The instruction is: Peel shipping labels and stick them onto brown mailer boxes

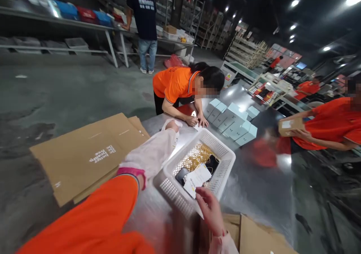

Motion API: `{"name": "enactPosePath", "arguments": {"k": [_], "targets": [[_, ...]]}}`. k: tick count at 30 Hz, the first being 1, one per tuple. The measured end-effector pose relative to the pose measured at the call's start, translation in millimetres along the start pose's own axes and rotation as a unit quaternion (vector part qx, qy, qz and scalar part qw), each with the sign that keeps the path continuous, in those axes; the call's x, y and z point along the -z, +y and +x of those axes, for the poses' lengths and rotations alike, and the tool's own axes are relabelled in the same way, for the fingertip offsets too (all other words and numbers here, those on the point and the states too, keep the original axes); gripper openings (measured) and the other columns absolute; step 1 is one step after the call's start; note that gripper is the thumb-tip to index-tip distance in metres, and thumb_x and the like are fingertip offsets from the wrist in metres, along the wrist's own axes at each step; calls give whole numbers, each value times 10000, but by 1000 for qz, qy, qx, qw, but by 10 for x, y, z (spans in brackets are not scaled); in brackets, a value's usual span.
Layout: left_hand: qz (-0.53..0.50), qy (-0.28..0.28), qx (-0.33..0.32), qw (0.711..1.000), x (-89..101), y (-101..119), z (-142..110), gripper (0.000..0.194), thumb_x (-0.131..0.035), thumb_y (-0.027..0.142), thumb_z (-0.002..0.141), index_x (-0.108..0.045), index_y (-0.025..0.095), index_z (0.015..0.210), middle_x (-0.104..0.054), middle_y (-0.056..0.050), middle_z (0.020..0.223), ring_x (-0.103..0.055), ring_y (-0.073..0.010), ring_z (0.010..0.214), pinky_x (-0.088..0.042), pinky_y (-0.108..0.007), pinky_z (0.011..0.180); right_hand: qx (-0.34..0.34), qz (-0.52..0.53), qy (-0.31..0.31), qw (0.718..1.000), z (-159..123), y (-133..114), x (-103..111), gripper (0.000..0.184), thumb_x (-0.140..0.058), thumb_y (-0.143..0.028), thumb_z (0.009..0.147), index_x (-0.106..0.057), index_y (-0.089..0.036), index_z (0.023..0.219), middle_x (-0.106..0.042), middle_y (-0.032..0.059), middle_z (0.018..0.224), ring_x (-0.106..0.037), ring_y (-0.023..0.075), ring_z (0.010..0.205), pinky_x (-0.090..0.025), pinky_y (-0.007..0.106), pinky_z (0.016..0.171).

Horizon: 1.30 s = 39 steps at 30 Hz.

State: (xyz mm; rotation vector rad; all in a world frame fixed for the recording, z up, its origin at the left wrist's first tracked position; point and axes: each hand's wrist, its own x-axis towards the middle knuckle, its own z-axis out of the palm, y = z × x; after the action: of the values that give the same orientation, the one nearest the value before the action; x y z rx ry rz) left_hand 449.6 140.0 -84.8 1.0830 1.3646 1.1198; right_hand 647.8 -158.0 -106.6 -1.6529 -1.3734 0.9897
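A white perforated plastic basket (225,171) stands on the metal table in front of me. Inside lie gold-coloured packing material (199,156), white paper slips (197,177), a dark grey item (182,175) and a black piece with a gold edge (213,163). My right hand (210,209) is at the basket's near end beside the slips, thumb and fingers apart, holding nothing I can see. Stretched far forward past the basket's left side, my left hand (172,125) is beside something white; its fingers are mostly hidden. A pale sleeve cover (152,152) wraps that arm.
Flattened cardboard (84,152) lies on the left; more cardboard (259,235) is at lower right. Opposite, a person in orange (180,82) bends over, writing on paper. Light blue boxes (232,120) stand grouped beyond the basket. At right, another person holds a brown box (290,126).
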Motion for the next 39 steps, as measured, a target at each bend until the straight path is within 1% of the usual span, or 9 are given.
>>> {"name": "enactPosePath", "arguments": {"k": [4, 10, 15, 18, 21, 25, 30, 35, 39], "targets": [[-79, -21, -9, 997, 342, 412, -443, 205, -609, 158, 873, -623, 88, 1066, -672, -86, 1030, -647, -191, 930, -539, -375, 846, 37, 34, -72, 996, -131, -451, -362, 417, -589, -557, 823, -685, -179, 969, -716, 103, 881, -666, 212, 794, -548, 361, 742], [-263, -136, -20, 955, 1095, 524, -1844, 233, -656, 167, 764, -674, 81, 980, -735, -102, 865, -696, -215, 794, -556, -342, 777, 251, -103, 224, 936, -475, -1192, -584, 655, -748, -508, 687, -567, -178, 1223, -548, 164, 1285, -498, 312, 1204, -448, 502, 965], [-386, -184, -12, 904, 1470, 324, -2746, 241, -739, 206, 702, -679, 100, 910, -737, -81, 835, -691, -195, 747, -544, -294, 731, 198, 55, -93, 974, -1056, -1522, -859, 646, -797, -472, 661, -570, -227, 1214, -668, 95, 1143, -635, 254, 1036, -527, 433, 890], [-388, -190, -9, 902, 1676, 86, -3131, 293, -774, 246, 686, -677, 99, 920, -736, -84, 832, -692, -198, 750, -539, -287, 717, 122, 156, -101, 975, -1421, -1475, -1096, 405, -752, -489, 713, -643, -205, 980, -727, 69, 919, -683, 221, 855, -560, 394, 801], [-382, -205, 30, 901, 1923, -217, -3432, 319, -783, 253, 682, -675, 99, 939, -736, -91, 834, -695, -207, 763, -541, -290, 714, 67, 183, -102, 975, -1840, -1304, -1333, 381, -759, -467, 712, -634, -201, 953, -719, 44, 776, -683, 205, 753, -561, 390, 777], [-314, -210, 73, 923, 2209, -617, -3722, 250, -712, 238, 766, -663, 101, 971, -735, -95, 888, -692, -194, 820, -542, -294, 774, 20, 243, -115, 963, -2543, -1053, -1706, 785, -808, -390, 662, -422, -266, 1335, -716, 14, 837, -690, 219, 847, -550, 412, 818], [-194, -296, 179, 918, 2536, -1067, -4171, 139, -747, 179, 677, -675, 88, 754, -721, -113, 745, -693, -242, 757, -554, -368, 755, 16, 280, 12, 960, -3167, -1028, -2054, 717, -792, -342, 674, -452, -254, 1299, -657, -19, 745, -645, 161, 727, -535, 331, 745], [-125, -337, 160, 920, 3099, -1198, -4532, 197, -839, 157, 517, -649, 167, 569, -654, -35, 563, -672, -246, 749, -529, -329, 733, -7, 294, 70, 953, -3118, -1174, -2231, 582, -799, -397, 643, -558, -237, 1148, -604, -20, 772, -602, 127, 692, -514, 280, 666], [-146, -300, 67, 940, 3427, -1065, -4508, 252, -801, 354, 623, -724, 193, 801, -718, -31, 823, -647, -209, 914, -491, -271, 819, 2, 261, 42, 964, -2845, -1309, -2539, 567, -795, -462, 622, -613, -200, 1091, -638, 15, 813, -618, 158, 731, -523, 315, 682]]}}
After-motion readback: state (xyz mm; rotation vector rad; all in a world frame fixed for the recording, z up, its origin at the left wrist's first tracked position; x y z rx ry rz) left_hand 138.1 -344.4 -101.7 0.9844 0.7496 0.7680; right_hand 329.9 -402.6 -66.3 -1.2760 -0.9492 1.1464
